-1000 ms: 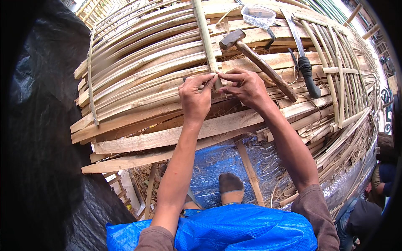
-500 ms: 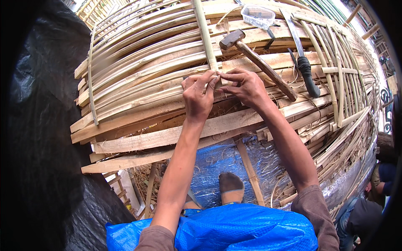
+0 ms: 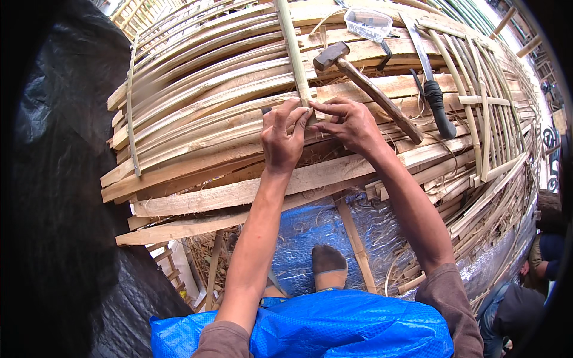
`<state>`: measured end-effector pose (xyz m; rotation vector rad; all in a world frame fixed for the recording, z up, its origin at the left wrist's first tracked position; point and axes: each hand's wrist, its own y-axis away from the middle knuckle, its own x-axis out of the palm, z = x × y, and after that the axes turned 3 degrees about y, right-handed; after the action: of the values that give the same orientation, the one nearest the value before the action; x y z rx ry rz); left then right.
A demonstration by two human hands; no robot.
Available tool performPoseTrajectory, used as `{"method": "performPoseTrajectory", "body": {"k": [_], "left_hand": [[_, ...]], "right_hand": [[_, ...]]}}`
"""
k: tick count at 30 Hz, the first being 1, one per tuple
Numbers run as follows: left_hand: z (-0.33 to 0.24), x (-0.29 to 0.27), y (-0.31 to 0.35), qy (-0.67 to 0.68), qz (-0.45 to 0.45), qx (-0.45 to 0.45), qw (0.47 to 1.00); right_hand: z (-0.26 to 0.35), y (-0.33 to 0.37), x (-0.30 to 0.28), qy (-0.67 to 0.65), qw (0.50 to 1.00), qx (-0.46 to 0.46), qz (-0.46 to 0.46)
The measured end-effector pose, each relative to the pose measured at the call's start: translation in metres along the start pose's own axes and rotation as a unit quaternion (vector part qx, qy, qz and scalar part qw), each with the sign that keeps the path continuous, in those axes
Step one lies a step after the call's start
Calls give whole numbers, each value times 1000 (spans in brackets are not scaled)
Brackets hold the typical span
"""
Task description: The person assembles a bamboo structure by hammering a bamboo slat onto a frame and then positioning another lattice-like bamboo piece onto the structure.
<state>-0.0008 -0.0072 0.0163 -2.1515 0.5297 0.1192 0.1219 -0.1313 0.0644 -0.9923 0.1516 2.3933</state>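
A pale bamboo crosspiece (image 3: 292, 51) lies across a row of long split bamboo slats (image 3: 209, 98). My left hand (image 3: 282, 140) is closed at the crosspiece's near end, with thumb and fingers pinched against it. From the right, my right hand (image 3: 348, 125) pinches that same end, its index finger and thumb close to my left thumb. Whether something small, such as a nail, sits between the fingertips is hidden. Just beyond my right hand a hammer (image 3: 373, 89) with a wooden handle rests on the boards.
A machete (image 3: 439, 107) with a dark wrapped grip and a clear plastic tub (image 3: 368, 24) lie past the hammer. Another slatted bamboo panel (image 3: 484, 98) is at the right. Black sheeting (image 3: 65, 179) hangs at the left. Blue fabric (image 3: 352, 325) covers my lap. Another person (image 3: 519, 313) is at lower right.
Both hands stay at the crosspiece's end; my left fingers shift very slightly. The hammer and machete have not moved.
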Motion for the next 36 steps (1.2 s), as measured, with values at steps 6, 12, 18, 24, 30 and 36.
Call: {"method": "performPoseTrajectory", "body": {"k": [6, 12, 18, 24, 30, 36], "left_hand": [[13, 0, 12, 23, 4, -41, 999], [8, 2, 5, -19, -7, 45, 999], [8, -1, 5, -51, 3, 38, 998], [10, 1, 8, -25, -5, 24, 999], [11, -2, 6, -38, 3, 40, 998], [13, 1, 6, -49, -14, 55, 997]], "right_hand": [[12, 6, -29, 89, 966, -119, -213], [-32, 24, -50, 371, 907, 25, -198], [-23, 23, -50, 353, 923, 65, -142], [5, 41, -67, 82, 985, 127, -87], [30, 105, -41, 19, 994, 69, -81], [40, 110, -28, 23, 996, 25, -85]]}}
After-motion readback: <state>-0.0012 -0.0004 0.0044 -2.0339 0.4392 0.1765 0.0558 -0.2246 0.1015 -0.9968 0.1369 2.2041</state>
